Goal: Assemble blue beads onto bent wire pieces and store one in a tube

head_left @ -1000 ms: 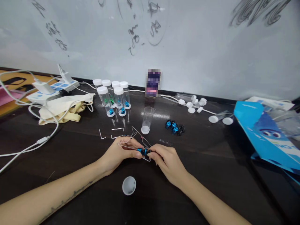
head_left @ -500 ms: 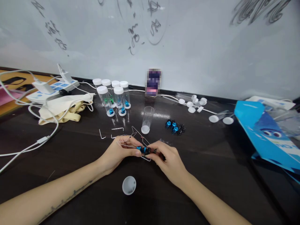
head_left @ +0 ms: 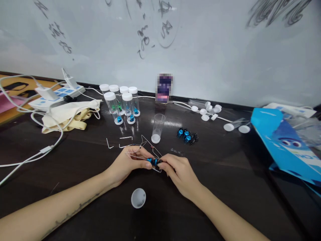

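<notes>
My left hand (head_left: 131, 160) is closed, thumb and fingers pinching the blue end of a small blue-and-black part (head_left: 154, 162). From the other side, my right hand (head_left: 177, 169) pinches its black end, which the fingertips mostly cover. A thin metal wire (head_left: 136, 155) runs past the left fingers to the part. Behind the hands lie bent wire pieces (head_left: 147, 142), partly hidden by the fingers. An open clear tube (head_left: 158, 124) with a white base stands just beyond. Nearer to me sits a small white cup (head_left: 138, 198) with tiny dark bits inside.
Several capped tubes (head_left: 114, 103) holding blue or green parts stand back left. Hex keys (head_left: 125, 138) lie in front of them. Blue-and-black parts (head_left: 185, 135) are grouped right of the open tube. White caps (head_left: 204, 112), a phone (head_left: 164, 88), cables and a blue bag (head_left: 281, 140) surround the workspace.
My right fingertips have shifted slightly left and closed further over the black end, so less of it shows. My left hand stays nearly still.
</notes>
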`<state>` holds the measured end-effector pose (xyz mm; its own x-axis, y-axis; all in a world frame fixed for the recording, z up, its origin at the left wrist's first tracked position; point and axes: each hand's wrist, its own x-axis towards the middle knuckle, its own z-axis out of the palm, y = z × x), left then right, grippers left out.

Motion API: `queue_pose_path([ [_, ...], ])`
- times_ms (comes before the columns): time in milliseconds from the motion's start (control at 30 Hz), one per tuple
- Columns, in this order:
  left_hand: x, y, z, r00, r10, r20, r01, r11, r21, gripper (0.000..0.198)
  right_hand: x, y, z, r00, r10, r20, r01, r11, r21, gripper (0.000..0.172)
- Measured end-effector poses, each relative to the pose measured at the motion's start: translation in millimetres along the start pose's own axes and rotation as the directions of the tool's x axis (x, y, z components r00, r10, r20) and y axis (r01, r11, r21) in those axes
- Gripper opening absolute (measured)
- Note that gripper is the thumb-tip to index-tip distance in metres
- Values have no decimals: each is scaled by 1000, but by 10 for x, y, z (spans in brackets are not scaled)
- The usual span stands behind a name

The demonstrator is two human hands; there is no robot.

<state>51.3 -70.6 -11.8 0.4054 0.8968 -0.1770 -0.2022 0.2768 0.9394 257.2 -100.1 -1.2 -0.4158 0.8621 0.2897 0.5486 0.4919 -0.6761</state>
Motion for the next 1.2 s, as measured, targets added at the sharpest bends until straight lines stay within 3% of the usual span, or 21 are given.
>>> queue_pose_path([
  [133, 6, 2, 2, 1000, 16, -14, -16, 1000, 24, 21, -17, 43, 29, 998, -23, -56, 24, 999, 22, 11],
  [333, 5, 6, 4, 1000, 11, -5, -11, 1000, 20, 22, -33, 60, 46, 995, -36, -89, 39, 999, 37, 6],
  [433, 4, 6, 1, 1000, 9, -4, -8, 1000, 9, 21, -26, 30, 25, 998, -27, -60, 29, 999, 34, 8],
  [667, 1, 9, 2, 1000, -7, 16, 7, 1000, -25, 20, -15, -2, -4, 1000, 8, 5, -8, 1000, 14, 32],
  [900, 1, 0, -8, 1000, 16, 11, -16, 998, -54, 20, -29, 34, 24, 999, -20, -46, 21, 999, 31, 9],
  [1033, 11, -7, -9, 1000, 21, 13, -21, 999, -47, 20, -34, 48, 37, 996, -43, -83, 47, 998, 45, 7],
  [1200, 13, -18, -17, 1000, 14, 16, -14, 1000, -20, 21, -25, 35, 16, 998, -40, -45, 42, 998, 46, 12],
])
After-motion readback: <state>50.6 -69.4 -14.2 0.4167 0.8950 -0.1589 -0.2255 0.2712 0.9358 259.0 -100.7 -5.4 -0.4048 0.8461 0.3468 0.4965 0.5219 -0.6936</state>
